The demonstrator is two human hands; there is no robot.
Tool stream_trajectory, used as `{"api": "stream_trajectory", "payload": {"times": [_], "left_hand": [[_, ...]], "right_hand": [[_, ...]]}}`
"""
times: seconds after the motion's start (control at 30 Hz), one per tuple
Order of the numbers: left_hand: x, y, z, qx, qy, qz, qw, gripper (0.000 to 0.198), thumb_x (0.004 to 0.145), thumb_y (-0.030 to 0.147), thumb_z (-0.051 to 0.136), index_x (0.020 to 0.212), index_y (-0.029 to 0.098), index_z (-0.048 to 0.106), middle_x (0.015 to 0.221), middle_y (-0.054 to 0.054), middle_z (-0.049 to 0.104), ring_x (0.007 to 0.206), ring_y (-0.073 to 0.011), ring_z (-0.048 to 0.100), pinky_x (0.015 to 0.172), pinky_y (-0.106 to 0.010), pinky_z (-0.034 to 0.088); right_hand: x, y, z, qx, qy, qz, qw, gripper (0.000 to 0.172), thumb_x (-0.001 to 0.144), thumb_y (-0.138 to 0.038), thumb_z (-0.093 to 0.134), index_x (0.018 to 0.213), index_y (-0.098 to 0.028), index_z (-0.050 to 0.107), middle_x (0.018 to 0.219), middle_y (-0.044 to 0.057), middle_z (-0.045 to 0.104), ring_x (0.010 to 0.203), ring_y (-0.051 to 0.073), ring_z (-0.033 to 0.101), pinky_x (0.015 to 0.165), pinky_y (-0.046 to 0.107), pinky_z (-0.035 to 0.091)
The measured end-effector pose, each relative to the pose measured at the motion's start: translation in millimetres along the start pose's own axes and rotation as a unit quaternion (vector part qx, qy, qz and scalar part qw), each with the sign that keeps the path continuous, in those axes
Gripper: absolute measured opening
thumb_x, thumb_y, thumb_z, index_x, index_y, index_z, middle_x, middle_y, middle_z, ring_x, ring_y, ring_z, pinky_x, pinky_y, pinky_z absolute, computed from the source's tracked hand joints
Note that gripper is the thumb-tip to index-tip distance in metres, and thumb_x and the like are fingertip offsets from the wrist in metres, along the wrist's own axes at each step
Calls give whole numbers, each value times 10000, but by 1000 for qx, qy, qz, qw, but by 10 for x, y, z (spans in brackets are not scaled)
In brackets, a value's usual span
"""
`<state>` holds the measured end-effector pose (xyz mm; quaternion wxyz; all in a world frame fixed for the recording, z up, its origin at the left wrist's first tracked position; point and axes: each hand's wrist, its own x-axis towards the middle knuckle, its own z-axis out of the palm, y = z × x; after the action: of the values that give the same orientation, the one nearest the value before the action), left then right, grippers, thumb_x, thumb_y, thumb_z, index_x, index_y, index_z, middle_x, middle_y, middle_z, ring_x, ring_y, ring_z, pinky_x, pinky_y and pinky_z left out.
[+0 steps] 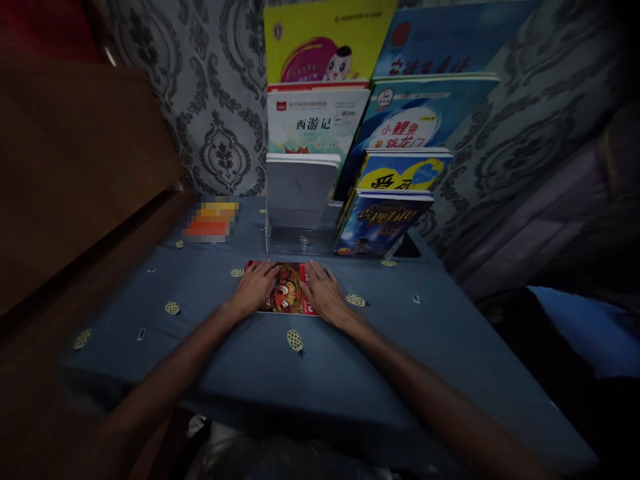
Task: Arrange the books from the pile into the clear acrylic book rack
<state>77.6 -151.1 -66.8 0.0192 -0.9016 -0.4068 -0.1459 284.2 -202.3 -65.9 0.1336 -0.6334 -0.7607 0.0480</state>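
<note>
A red book (286, 291) with a colourful patterned cover lies flat on the blue-grey tablecloth (210, 347). My left hand (254, 287) rests flat on its left side, fingers stretched out and pointing away from me. On the right side of the cover lies my right hand (323, 290), with its fingers also extended. Between the two hands the middle of the cover shows; its outer parts are hidden under them. Just beyond the book stands a tiered clear book rack (300, 240).
Several books fill the rack, among them a yellow book (320, 33), a white book (315, 123) and a dark blue book (383, 223). A blurred orange and yellow item (213, 223) lies back left. Brown wooden furniture (75, 167) borders the left; patterned wallpaper (220, 120) is behind.
</note>
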Motion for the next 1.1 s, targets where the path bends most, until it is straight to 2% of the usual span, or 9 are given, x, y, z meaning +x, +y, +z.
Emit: {"api": "stream_trajectory", "payload": {"times": [0.2,0.27,0.5,0.63,0.77,0.83,0.9,0.97,1.1], "left_hand": [[34,215,-2,-21,-37,58,997,440,1030,338,345,1423,205,493,1506,-94,493,1434,-212,399,1192,-477,262],[29,216,-25,-20,-42,60,997,449,1032,347,342,1430,198,486,1515,-96,480,1439,-206,392,1195,-465,260],[-66,-216,-172,23,-50,-47,997,429,1019,304,392,1413,169,493,1501,-127,492,1405,-242,443,1136,-463,358],[-95,-298,-271,36,-63,-61,996,401,1019,306,413,1384,172,513,1458,-122,541,1348,-241,506,1105,-406,398],[-152,-179,-427,73,-85,-62,992,340,1013,330,442,1284,172,572,1305,-135,640,1180,-269,617,983,-401,477],[-225,-78,-525,98,-98,-67,988,309,1018,335,428,1188,156,612,1190,-154,674,1085,-280,654,900,-396,507],[-329,52,-627,124,-121,-82,981,300,1023,310,404,1099,138,638,1094,-170,687,1009,-282,678,819,-376,523],[-444,211,-721,138,-160,-94,973,271,1005,221,402,1046,126,652,1025,-175,696,930,-279,699,735,-350,527],[-617,527,-854,111,-243,-101,958,253,927,83,436,974,130,680,912,-166,720,811,-277,720,640,-331,509]], "right_hand": [[-51,78,59,2,28,0,1000,546,991,-316,311,1468,-78,435,1569,168,379,1476,251,314,1191,478,267],[-53,79,76,10,37,-7,999,538,991,-311,319,1466,-87,437,1567,171,382,1475,256,317,1184,497,274],[-48,127,85,25,44,-23,998,517,995,-320,348,1449,-94,451,1548,187,413,1460,282,341,1159,531,302],[-176,48,19,-8,66,-40,997,442,990,-277,379,1370,-114,534,1454,185,531,1387,299,429,1131,528,322],[-492,-70,-128,-57,79,-65,993,325,1000,-250,393,1157,-163,664,1180,158,665,1096,298,570,969,465,430],[-639,-84,-179,-72,73,-49,994,302,1002,-250,401,1072,-188,689,1002,131,664,920,270,582,837,407,466],[-720,-61,-190,-63,68,-35,995,292,1000,-237,411,1062,-196,693,917,107,633,817,242,577,753,362,473],[-714,-20,-165,-31,70,-33,997,281,991,-220,426,1066,-192,696,917,98,622,803,227,585,738,340,485],[-493,53,-79,74,91,-61,991,290,958,-165,445,1072,-202,710,997,96,648,942,235,612,846,359,517]]}}
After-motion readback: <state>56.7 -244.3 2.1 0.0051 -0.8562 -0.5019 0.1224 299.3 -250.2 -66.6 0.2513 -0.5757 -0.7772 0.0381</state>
